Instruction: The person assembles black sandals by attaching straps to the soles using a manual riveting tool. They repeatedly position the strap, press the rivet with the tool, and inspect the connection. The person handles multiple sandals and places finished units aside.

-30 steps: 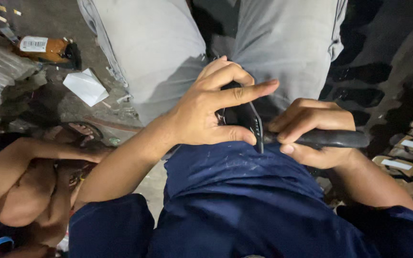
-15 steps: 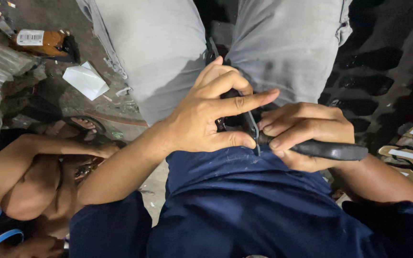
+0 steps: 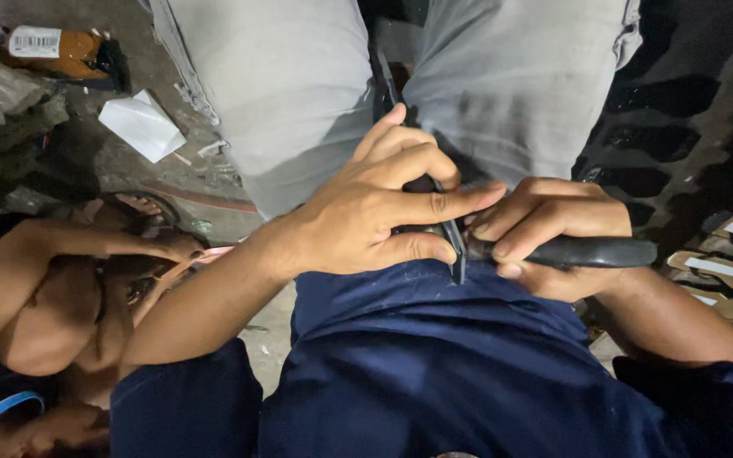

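The left hand (image 3: 375, 212) lies over the lap with its fingers spread, index finger stretched out to the right and thumb curled under, pressing on a thin dark strip (image 3: 454, 246) that runs from between the knees down to the hem of the blue shirt (image 3: 434, 373). The strip's lower end pokes out just below the thumb tip, touching the shirt. The right hand (image 3: 553, 237) is closed around a black handle (image 3: 591, 252) that sticks out to the right; its fingertips meet the strip beside the left index finger. What sort of tool the handle belongs to cannot be told, since the working end is hidden under both hands.

The person sits with knees apart in grey trousers (image 3: 299, 93), and the strip passes up through the dark gap between the legs.

At lower left another person (only a bare arm (image 3: 53, 254) and shoulder show) crouches low on the ground. On the floor beyond lie a white folded paper (image 3: 142, 125) and an orange package (image 3: 57, 49). Cardboard pieces (image 3: 723, 263) are stacked at the right edge.
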